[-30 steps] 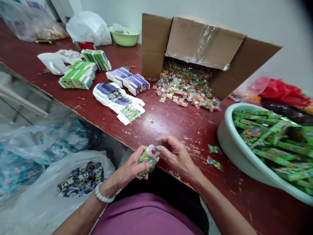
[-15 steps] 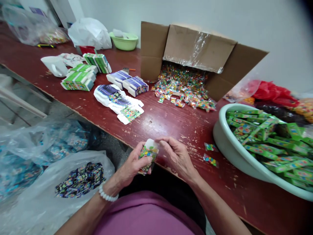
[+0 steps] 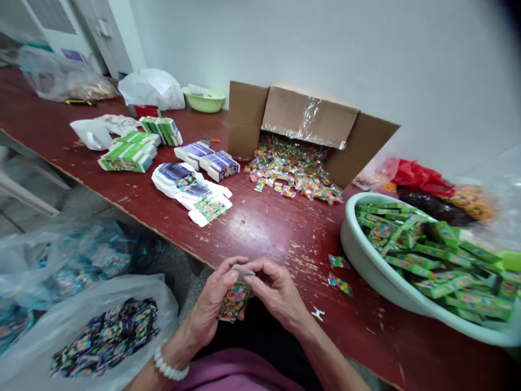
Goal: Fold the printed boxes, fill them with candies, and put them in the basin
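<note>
My left hand (image 3: 205,307) is wrapped round a small printed candy carton (image 3: 235,301), held upright at the table's front edge. With the thumb and fingers of my right hand (image 3: 274,285) I pinch the pale end flap (image 3: 243,271) at the carton's top. Both thumbs are close to that flap. Two small candy packets (image 3: 340,283) lie on the table to the right of my hands. Flat unfolded cartons (image 3: 209,209), purple and green, are spread out beyond my left hand.
A pale basin (image 3: 350,244) of filled green cartons stands at right. Candy packets (image 3: 293,168) spill from a cardboard box (image 3: 309,117) at the back. Banded carton stacks (image 3: 128,155) and a white mug (image 3: 91,134) are at left. An open plastic bag (image 3: 163,304) of dark packets sits below the table.
My right hand has moved in from beside the carton and now pinches its flap. The carton stays in my left hand. The whole view has shifted, with the scene lower in the picture.
</note>
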The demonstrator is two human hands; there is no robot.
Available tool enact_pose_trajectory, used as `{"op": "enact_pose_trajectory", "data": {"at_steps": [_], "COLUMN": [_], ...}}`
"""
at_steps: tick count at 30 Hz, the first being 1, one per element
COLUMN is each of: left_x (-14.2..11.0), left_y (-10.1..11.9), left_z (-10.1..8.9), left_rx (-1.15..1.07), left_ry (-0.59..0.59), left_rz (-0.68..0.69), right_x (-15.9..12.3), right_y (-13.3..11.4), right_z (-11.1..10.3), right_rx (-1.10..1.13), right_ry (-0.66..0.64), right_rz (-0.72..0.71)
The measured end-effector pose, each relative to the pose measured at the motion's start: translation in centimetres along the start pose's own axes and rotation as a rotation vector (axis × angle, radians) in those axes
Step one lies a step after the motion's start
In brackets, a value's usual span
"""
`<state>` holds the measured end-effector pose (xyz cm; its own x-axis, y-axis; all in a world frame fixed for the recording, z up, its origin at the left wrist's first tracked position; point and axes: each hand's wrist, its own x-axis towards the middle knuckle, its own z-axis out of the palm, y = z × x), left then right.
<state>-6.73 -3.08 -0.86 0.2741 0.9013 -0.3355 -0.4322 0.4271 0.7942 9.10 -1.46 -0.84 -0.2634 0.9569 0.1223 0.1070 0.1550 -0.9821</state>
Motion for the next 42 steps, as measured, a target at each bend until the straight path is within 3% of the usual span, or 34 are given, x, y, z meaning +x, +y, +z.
{"op": "enact_pose_trajectory", "data": {"at_steps": [2, 5, 7, 11, 17, 20, 25, 29, 32, 34, 36, 38, 40, 42], "left_x": [0.0, 0.0, 0.2, 0.4, 0.3, 0.5, 1.2, 1.2, 1.5, 2.5, 4.3, 6.8, 9.4, 11.5], "left_y": [0.1, 0.3, 0.4, 0.0, -0.1, 0.3, 0.5, -0.1, -0.4, 0.1, 1.5, 3.9, 6.7, 9.0], "left_z": [0.0, 0.1, 0.2, 0.3, 0.3, 0.2, 0.0, 1.1, 1.7, 1.5, 0.2, -1.9, -4.4, -6.5], "left_rx": [-0.081, -0.192, -0.218, -0.158, 0.024, -0.08, -0.28, -0.233, -0.053, 0.099, 0.34, 0.747, 1.227, 1.633], "left_ry": [-0.003, -0.016, -0.013, 0.015, 0.023, 0.023, 0.035, 0.144, 0.123, 0.052, 0.029, 0.17, 0.442, 0.635], "left_rz": [-0.065, -0.153, -0.179, -0.193, -0.112, -0.13, -0.214, -0.132, -0.094, -0.06, 0.071, 0.343, 0.565, 0.582], "right_x": [0.2, 0.2, 0.1, 0.0, 0.6, 0.4, -1.1, -1.7, -0.9, -0.2, 0.4, 1.0, 1.4, 1.6], "right_y": [-0.2, -0.5, -0.7, -0.4, -0.2, -0.6, -0.2, 0.3, 0.1, -0.8, -2.3, -4.2, -6.0, -7.3], "right_z": [-0.3, -0.8, -1.0, -0.5, -0.3, -0.6, -0.3, 0.6, 0.2, -1.4, -4.5, -9.3, -15.1, -20.9], "right_rx": [-0.109, -0.165, -0.156, -0.107, 0.201, 0.145, -0.16, -0.353, -0.241, -0.064, 0.018, -0.098, -0.381, -0.708], "right_ry": [0.03, -0.045, -0.084, -0.015, -0.076, -0.108, -0.102, -0.058, 0.093, 0.2, 0.31, 0.509, 0.777, 0.993], "right_rz": [-0.137, -0.266, -0.254, -0.08, 0.199, 0.084, -0.145, -0.208, -0.087, 0.025, 0.026, -0.085, -0.252, -0.37]}}
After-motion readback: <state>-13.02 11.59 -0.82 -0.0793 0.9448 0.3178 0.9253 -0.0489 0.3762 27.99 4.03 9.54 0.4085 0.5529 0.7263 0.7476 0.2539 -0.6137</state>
